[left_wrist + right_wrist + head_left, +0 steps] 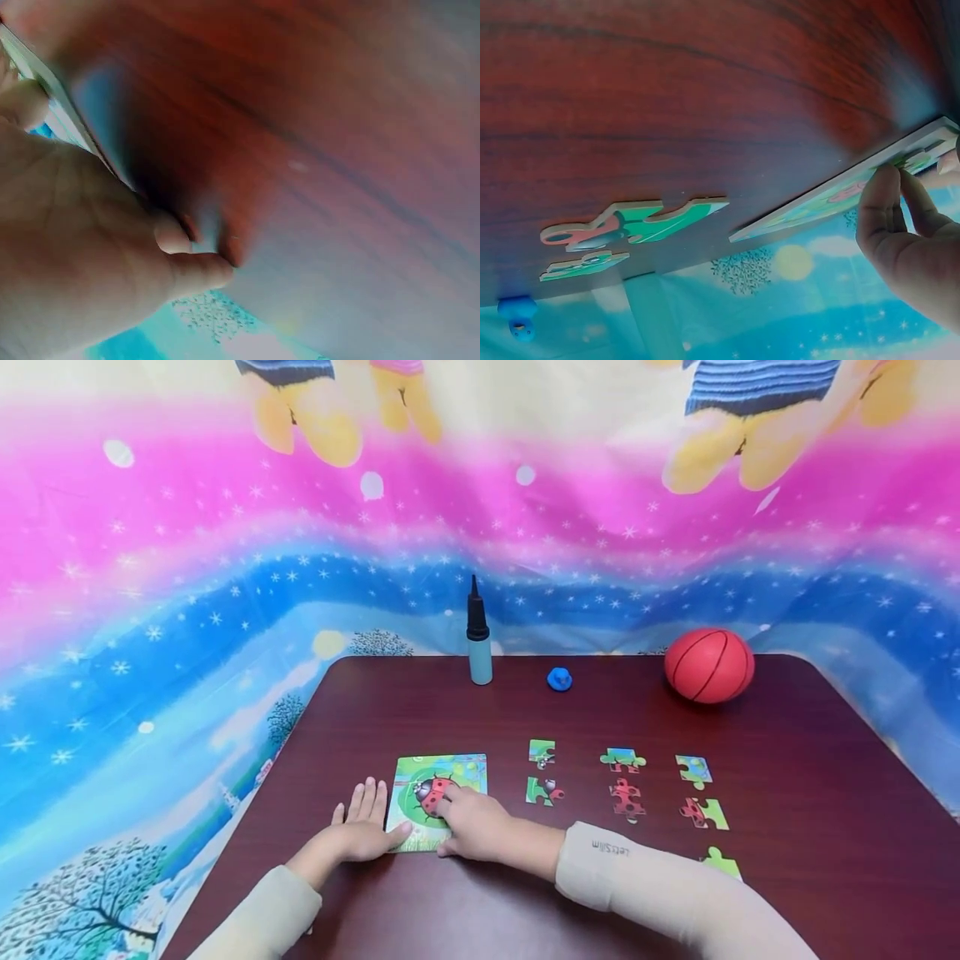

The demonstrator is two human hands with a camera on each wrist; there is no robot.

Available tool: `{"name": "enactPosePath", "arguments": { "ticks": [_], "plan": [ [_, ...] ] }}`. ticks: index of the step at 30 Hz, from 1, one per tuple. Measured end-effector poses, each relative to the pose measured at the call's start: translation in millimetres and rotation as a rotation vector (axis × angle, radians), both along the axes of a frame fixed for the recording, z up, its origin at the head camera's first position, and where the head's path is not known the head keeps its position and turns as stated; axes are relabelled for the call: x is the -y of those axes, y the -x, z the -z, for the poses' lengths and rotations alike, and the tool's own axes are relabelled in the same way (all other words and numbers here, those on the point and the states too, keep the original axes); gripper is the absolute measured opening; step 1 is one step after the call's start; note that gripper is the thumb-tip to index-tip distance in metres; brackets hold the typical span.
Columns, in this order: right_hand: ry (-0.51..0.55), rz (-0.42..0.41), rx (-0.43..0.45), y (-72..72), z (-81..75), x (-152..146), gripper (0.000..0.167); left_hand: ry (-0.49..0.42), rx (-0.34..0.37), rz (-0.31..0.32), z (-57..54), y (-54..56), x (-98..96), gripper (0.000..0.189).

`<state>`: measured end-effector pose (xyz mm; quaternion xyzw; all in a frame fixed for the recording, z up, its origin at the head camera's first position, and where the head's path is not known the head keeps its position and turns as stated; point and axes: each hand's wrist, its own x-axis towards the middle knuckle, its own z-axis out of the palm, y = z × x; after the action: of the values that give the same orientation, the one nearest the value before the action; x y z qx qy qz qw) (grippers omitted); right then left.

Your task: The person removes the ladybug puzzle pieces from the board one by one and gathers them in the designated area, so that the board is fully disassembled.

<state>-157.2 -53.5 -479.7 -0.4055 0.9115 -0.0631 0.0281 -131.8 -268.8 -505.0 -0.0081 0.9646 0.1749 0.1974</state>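
Note:
A square ladybug puzzle board [412, 768] lies flat on the table. Along its left side rests my left hand [362, 831], fingers stretched out, the thumb reaching onto the board's lower left edge. My right hand [480, 827] is over the right half of the board. In the right wrist view its thumb and a finger pinch a small puzzle piece [912, 160] close to the board's surface; in the head view the hand hides that piece. To the right lie loose jigsaw pieces, among them a green and red piece [537, 790] and a red spotted piece [627, 800].
Other loose pieces are spread in rows, including a green corner piece [722, 862] partly under the right sleeve. Towards the back edge stand a blue-and-black hand pump [480, 647], a small blue hat-shaped toy [559, 678] and a red ball [709, 665]. A printed cloth hangs behind the table.

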Motion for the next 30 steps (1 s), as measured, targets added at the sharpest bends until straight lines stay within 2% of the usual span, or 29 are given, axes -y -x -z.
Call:
{"name": "enactPosePath", "arguments": {
  "ticks": [4, 7, 10, 14, 17, 20, 23, 27, 30],
  "plan": [
    [0.024, 0.047, 0.056, 1.0, -2.0, 1, 0.054, -0.004, 0.045, 0.035, 4.9, 2.4, 4.6, 0.112],
    [0.075, 0.082, 0.1, 3.6, -4.3, -1, 0.054, 0.025, 0.044, 0.048, 9.4, 6.5, 3.5, 0.112],
    [0.163, 0.112, 0.178, 6.9, -8.2, -4, 0.044, 0.044, 0.038, 0.053, 11.3, 9.7, 1.7, 0.11],
    [0.338, 0.13, 0.33, 12.5, -12.0, -8, 0.027, 0.052, 0.039, 0.058, 11.0, 10.2, 1.5, 0.111],
    [0.464, 0.132, 0.452, 16.3, -16.3, -13, 0.019, 0.056, 0.043, 0.057, 10.3, 9.8, 1.8, 0.112],
    [0.544, 0.135, 0.542, 17.2, -25.5, -21, 0.014, 0.052, 0.052, 0.054, 9.2, 9.5, 1.4, 0.111],
    [0.583, 0.128, 0.57, 16.5, -36.1, -35, 0.008, 0.055, 0.061, 0.045, 9.0, 9.1, 2.2, 0.111],
    [0.599, 0.159, 0.585, 15.5, -45.3, -62, 0.015, 0.055, 0.062, 0.035, 9.2, 7.8, 5.4, 0.112],
    [0.565, 0.205, 0.581, 16.4, -46.8, -89, 0.017, 0.05, 0.062, 0.031, 8.7, 5.9, 9.1, 0.113]
  ]
}}
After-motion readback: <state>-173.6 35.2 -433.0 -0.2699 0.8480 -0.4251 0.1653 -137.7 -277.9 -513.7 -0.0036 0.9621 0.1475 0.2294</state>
